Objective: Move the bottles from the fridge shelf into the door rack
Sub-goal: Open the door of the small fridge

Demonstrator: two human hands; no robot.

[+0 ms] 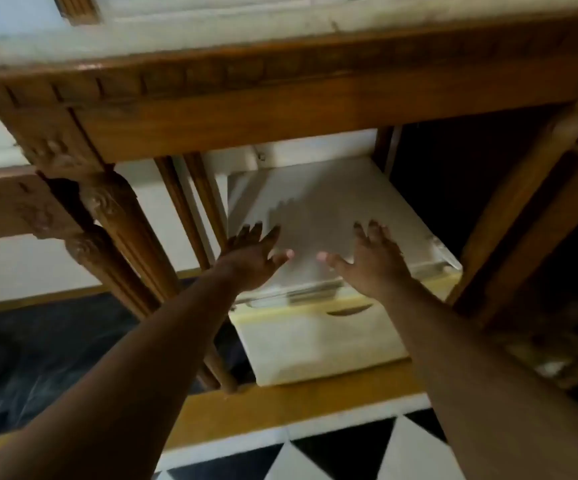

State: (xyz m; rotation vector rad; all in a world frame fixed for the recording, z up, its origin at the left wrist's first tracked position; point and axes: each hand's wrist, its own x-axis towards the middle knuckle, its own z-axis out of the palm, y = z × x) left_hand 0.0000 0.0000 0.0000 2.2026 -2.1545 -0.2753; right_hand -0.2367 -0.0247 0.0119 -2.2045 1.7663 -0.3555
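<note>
Both hands, left (251, 263) and right (372, 263), were spread open and held nothing, at the frame's centre over a white fridge (318, 327). No bottles were visible; I judged they would be smooth and rather heavy, best gripped around the body.

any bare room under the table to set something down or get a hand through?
The white fridge top is bare between the left hand and right hand, back to its rear edge. Open gap between wooden table rail and that top. Carved table legs crowd the left.
</note>
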